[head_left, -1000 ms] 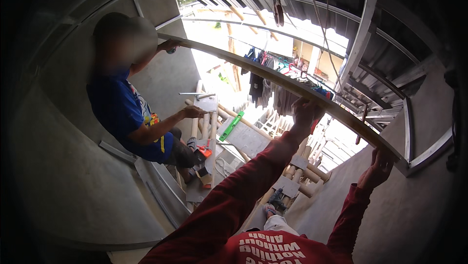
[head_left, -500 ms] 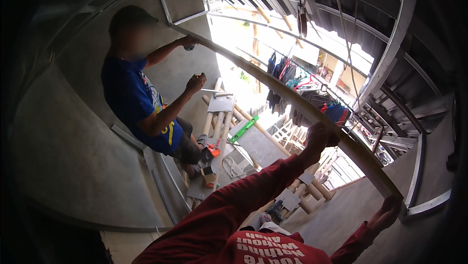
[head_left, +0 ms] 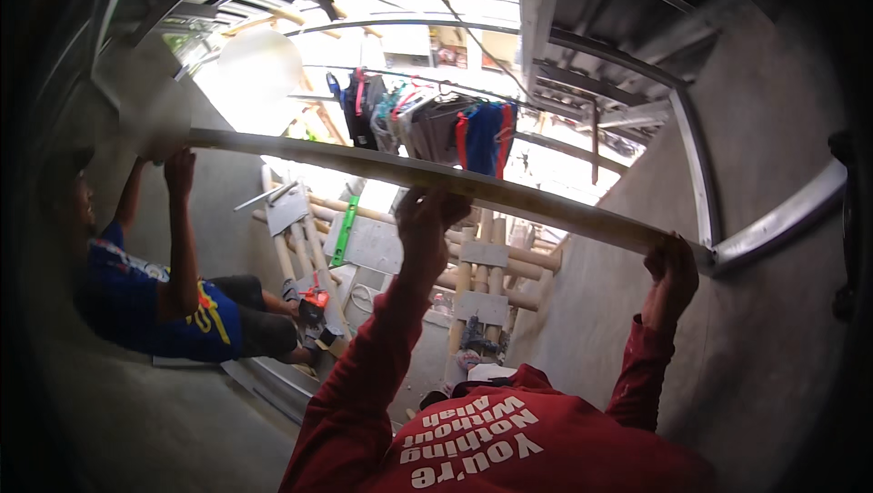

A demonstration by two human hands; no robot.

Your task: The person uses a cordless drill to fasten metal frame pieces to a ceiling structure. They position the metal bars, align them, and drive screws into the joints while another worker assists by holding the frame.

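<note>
A long, narrow beam (head_left: 350,162) runs across the head view from the co-worker's side to the wall frame at right. My left hand (head_left: 433,222) is closed against its lower edge near the middle, arm raised. Closer to the right end, my right hand (head_left: 671,276) grips the same beam with bent fingers. That end meets the metal wall frame (head_left: 706,184) at a corner; whether they are joined I cannot tell. At the far end a co-worker in a blue shirt (head_left: 150,297) has both arms up, one hand (head_left: 180,173) by the beam.
Below stands a scaffold of round poles (head_left: 509,266) with flat boards (head_left: 368,243). A green spirit level (head_left: 345,231) lies there, near an orange-and-black tool (head_left: 315,300). Clothes (head_left: 486,134) hang beyond the opening. Grey walls (head_left: 764,84) flank both sides, under metal roofing.
My view has swung rightward, so the beam looks more level. The co-worker's lower hand has risen to the beam's end. My two hands remain on the beam.
</note>
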